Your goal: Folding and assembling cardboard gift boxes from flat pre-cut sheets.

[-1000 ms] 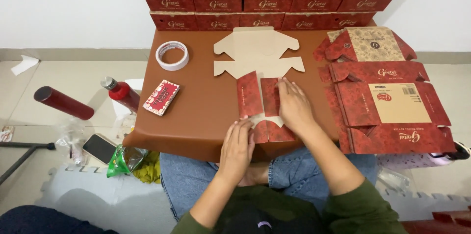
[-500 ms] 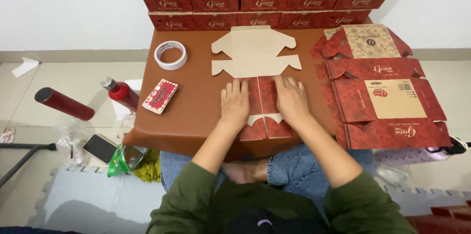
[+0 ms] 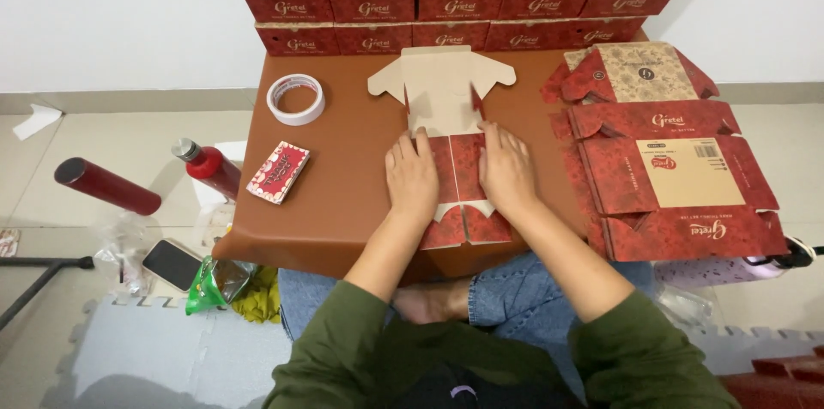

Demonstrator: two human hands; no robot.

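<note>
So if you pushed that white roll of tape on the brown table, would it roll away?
Probably not as it lies. The white ring of tape rests flat on its side on the brown table, so a push would likely just slide it. Stood on its edge, it could well roll off. It looks light, being a hollow ring, and lies apart from both hands.

Brown table (image 3: 343, 203), bearing a tape roll (image 3: 296, 99), small red packet (image 3: 278, 172), unfolded carton blank (image 3: 446, 143), stack of flat red cartons (image 3: 669, 160)

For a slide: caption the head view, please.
Both hands, left hand and right hand, press a flat red carton blank on a brown table.
</note>
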